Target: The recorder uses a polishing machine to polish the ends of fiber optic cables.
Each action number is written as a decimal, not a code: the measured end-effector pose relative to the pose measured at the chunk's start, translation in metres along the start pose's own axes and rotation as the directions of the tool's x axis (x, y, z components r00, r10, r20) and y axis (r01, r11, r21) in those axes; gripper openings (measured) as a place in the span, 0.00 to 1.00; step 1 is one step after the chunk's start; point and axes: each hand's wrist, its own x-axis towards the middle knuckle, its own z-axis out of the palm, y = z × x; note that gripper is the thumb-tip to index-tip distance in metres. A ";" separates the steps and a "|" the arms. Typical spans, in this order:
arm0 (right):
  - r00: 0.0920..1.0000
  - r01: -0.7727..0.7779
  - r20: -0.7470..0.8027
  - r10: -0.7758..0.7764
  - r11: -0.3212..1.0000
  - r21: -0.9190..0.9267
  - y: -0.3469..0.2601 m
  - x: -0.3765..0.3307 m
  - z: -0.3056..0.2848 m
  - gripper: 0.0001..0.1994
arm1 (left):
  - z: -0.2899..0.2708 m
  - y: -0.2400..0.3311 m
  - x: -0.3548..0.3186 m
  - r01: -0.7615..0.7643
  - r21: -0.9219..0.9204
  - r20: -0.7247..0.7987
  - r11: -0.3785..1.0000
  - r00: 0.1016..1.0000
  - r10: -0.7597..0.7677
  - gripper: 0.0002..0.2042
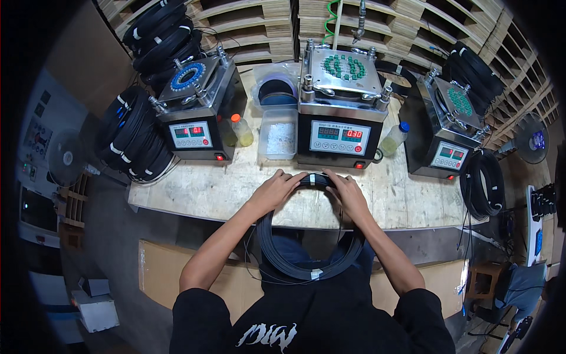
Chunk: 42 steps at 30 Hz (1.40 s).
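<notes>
A large coil of black cable (pixel 284 266) rests between the bench edge and my lap, its far side lying on the bench top. White tape (pixel 316 274) binds it at the near side, and another white band wraps it between my hands. My left hand (pixel 276 190) is closed on the far left part of the coil. Opposite it, my right hand (pixel 349 193) grips the far right part, with its fingertips near the white band. The undersides of both grips are hidden. A thin loose strand hangs beside the coil's left side.
Beyond my hands stands a metal machine (pixel 337 137) with green fittings on top. Similar machines stand at left (pixel 194 138) and right (pixel 451 153). A clear plastic tray (pixel 278 154), an orange-capped bottle (pixel 240 131) and a blue-capped bottle (pixel 394 138) sit among them. Cable coils (pixel 132 138) are stacked left.
</notes>
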 end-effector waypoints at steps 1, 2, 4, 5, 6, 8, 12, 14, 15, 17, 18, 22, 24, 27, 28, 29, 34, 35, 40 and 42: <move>0.999 0.042 0.004 -0.042 0.998 0.038 0.005 -0.002 -0.005 0.21 | 0.001 0.001 0.002 0.001 0.009 -0.015 1.000 1.000 0.000 0.22; 0.996 0.084 0.007 -0.085 0.993 0.077 0.008 -0.003 -0.008 0.22 | 0.001 0.001 0.004 0.002 0.019 -0.031 1.000 1.000 -0.001 0.22; 0.997 0.076 0.030 -0.078 0.995 0.063 0.008 -0.005 -0.008 0.23 | 0.000 0.001 0.006 0.026 0.004 -0.012 1.000 1.000 -0.026 0.22; 0.996 0.080 0.027 -0.080 0.996 0.026 0.007 -0.004 -0.007 0.24 | -0.001 0.001 0.007 0.056 -0.006 0.003 0.998 0.998 -0.055 0.23; 0.996 0.084 0.024 -0.084 0.996 -0.012 0.006 -0.003 -0.006 0.26 | -0.002 0.000 0.008 0.056 -0.008 0.003 0.998 0.998 -0.056 0.23; 0.998 0.061 0.036 -0.059 0.997 -0.038 0.007 -0.002 -0.003 0.27 | -0.006 -0.001 0.010 0.008 0.056 0.068 0.998 0.998 -0.012 0.23; 0.998 0.059 -0.031 -0.063 0.991 -0.120 0.010 0.006 0.002 0.30 | -0.014 -0.011 0.025 -0.005 -0.055 0.054 0.998 0.999 0.008 0.21; 1.000 0.002 0.021 0.001 0.990 -0.143 0.002 0.013 -0.002 0.30 | -0.018 -0.014 0.030 0.038 -0.083 0.085 0.996 0.996 -0.031 0.20; 0.995 -0.055 0.070 0.067 0.984 -0.169 -0.001 0.015 -0.003 0.31 | -0.020 -0.014 0.031 0.071 -0.114 0.097 0.991 0.993 -0.060 0.19; 0.995 -0.057 0.066 0.070 0.981 -0.183 0.004 0.016 0.000 0.29 | -0.013 -0.019 0.033 0.019 -0.138 0.036 0.990 0.999 -0.014 0.18; 0.995 -0.055 0.066 0.069 0.979 -0.194 0.007 0.015 0.001 0.27 | -0.010 -0.021 0.034 -0.028 -0.159 -0.026 0.987 0.999 0.024 0.18; 0.993 -0.078 0.066 0.098 0.962 -0.262 0.001 0.020 -0.002 0.33 | -0.018 -0.017 0.037 0.052 -0.165 0.019 0.985 0.999 -0.050 0.17; 0.996 -0.061 0.038 0.076 0.951 -0.303 -0.001 0.019 0.002 0.33 | -0.016 -0.021 0.036 0.038 -0.145 -0.004 0.989 0.999 -0.039 0.16; 0.996 -0.068 0.031 0.080 0.956 -0.285 -0.003 0.016 -0.003 0.33 | -0.019 -0.018 0.035 0.036 -0.185 -0.043 0.982 0.998 -0.045 0.15; 0.996 -0.074 0.028 0.083 0.964 -0.255 -0.003 0.017 -0.003 0.33 | -0.020 -0.019 0.035 0.028 -0.222 -0.062 0.975 0.997 -0.043 0.15; 0.996 -0.083 0.024 0.091 0.971 -0.224 -0.003 0.017 -0.004 0.32 | -0.020 -0.020 0.035 0.027 -0.221 -0.064 0.975 0.997 -0.042 0.15; 0.993 -0.101 0.043 0.110 0.980 -0.170 -0.005 0.023 -0.010 0.29 | -0.025 -0.027 0.042 0.028 -0.242 -0.065 0.970 0.997 -0.045 0.14; 0.994 -0.097 0.034 0.104 0.981 -0.165 -0.004 0.023 -0.009 0.26 | -0.025 -0.026 0.043 0.028 -0.241 -0.066 0.970 0.997 -0.045 0.14; 0.995 -0.078 -0.068 0.072 0.993 -0.086 0.005 0.022 -0.005 0.21 | -0.029 -0.018 0.046 0.037 -0.192 -0.061 0.981 0.997 -0.050 0.14; 0.996 -0.050 -0.081 0.044 0.996 -0.077 0.008 0.020 -0.008 0.18 | -0.035 -0.013 0.044 0.047 -0.159 -0.014 0.986 0.999 -0.050 0.14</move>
